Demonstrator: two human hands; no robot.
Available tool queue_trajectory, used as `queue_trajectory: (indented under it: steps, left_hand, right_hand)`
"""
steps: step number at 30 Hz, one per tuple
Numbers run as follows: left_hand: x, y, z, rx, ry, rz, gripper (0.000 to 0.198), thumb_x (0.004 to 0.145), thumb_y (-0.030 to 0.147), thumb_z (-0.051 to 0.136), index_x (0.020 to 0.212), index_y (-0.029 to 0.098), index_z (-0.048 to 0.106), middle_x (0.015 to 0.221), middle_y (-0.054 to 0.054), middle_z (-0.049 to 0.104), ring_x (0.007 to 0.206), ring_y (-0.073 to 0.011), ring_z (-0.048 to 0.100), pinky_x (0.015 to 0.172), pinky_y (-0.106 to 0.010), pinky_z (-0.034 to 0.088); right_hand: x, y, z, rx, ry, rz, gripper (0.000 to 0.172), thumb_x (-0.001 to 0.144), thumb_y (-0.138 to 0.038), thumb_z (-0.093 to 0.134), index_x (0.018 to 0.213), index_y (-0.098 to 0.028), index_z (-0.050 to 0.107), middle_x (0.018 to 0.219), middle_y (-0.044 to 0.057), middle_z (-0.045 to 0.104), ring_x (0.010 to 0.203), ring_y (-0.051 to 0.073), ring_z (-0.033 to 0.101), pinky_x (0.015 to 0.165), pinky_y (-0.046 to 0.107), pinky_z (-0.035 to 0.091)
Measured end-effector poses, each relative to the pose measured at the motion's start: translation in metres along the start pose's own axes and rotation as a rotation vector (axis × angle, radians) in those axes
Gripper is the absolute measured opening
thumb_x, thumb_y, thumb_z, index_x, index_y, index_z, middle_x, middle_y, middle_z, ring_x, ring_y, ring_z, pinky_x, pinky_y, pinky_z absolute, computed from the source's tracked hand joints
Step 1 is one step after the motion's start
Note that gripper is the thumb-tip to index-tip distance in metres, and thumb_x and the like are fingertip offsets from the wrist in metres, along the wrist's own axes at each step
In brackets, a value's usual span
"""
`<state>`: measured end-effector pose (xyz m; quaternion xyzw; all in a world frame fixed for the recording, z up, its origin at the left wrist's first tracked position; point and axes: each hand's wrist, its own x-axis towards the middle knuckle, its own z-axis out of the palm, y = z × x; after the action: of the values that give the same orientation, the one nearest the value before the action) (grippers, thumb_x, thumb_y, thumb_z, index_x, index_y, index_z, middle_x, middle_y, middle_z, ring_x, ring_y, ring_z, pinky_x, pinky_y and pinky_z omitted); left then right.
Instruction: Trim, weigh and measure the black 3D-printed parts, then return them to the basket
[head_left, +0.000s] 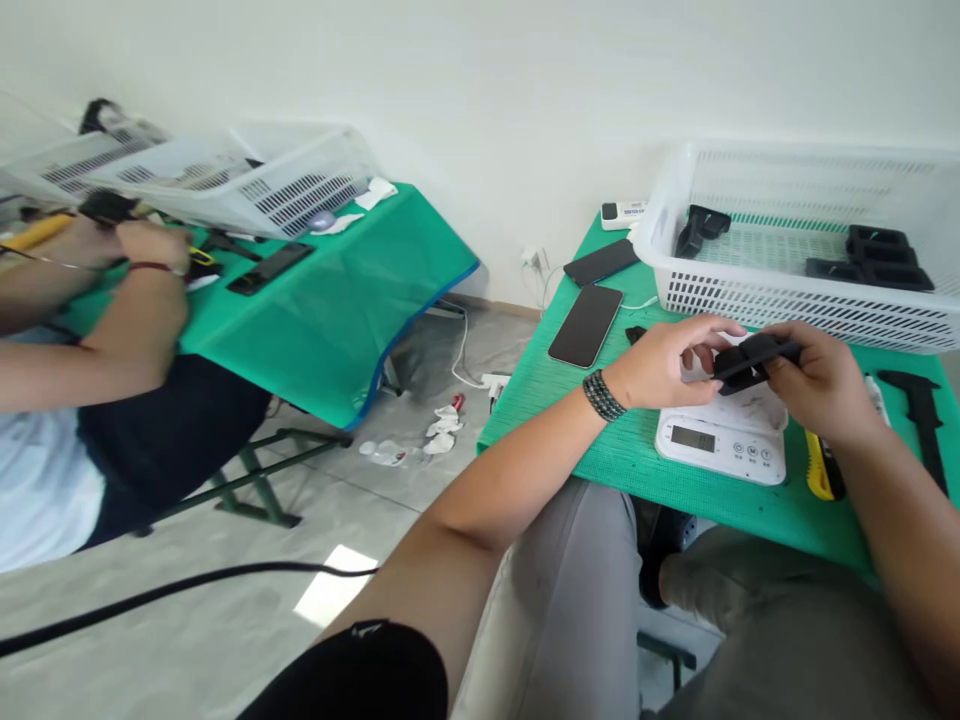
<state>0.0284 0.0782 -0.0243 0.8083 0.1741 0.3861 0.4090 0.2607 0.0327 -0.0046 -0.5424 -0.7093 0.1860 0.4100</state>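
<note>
Between my two hands is a black moulded part [752, 362] with openings in it, held above the white kitchen scale [721, 445]. My left hand [675, 362] has its fingers curled about the part's left end. On the right end, my right hand [821, 385] pinches it between thumb and fingers. The scale's display and buttons face me, while my hands and the part cover some of its weighing plate. Several similar black parts [879, 258] lie in the white plastic basket [806, 300] behind my hands.
Two phones, one nearer [586, 326] and one farther [600, 262], lie left on the green table [536, 400]. Right of the scale are a yellow cutter [820, 468] and a black caliper [921, 415]. A co-worker's hands [154, 243] work at another green table [337, 300].
</note>
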Motion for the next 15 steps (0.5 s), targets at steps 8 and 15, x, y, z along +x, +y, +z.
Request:
queue_trajectory:
  steps: [8,15]
  left_hand:
    - [0.000,-0.003,-0.003,-0.091,-0.010,-0.004,0.053,0.080,0.021,0.074,0.129,0.021,0.056,0.119,-0.012,0.077,0.077,-0.0127,0.070,0.070,-0.028,0.051]
    - [0.003,-0.005,-0.010,-0.045,0.085,-0.014,0.040,0.075,0.009,0.067,0.114,0.018,0.066,0.116,-0.010,0.075,0.077,-0.0116,0.065,0.064,-0.025,0.050]
  right_hand:
    - [0.000,-0.007,0.003,0.342,-0.079,0.209,0.014,0.078,-0.030,0.074,0.086,-0.021,0.067,0.050,-0.004,0.054,0.040,0.013,0.048,0.037,0.025,0.035]
    - [-0.003,-0.018,0.011,0.581,-0.188,0.137,0.038,0.071,-0.041,0.093,0.088,-0.024,0.063,0.058,-0.004,0.061,0.045,0.014,0.054,0.041,0.026,0.045]
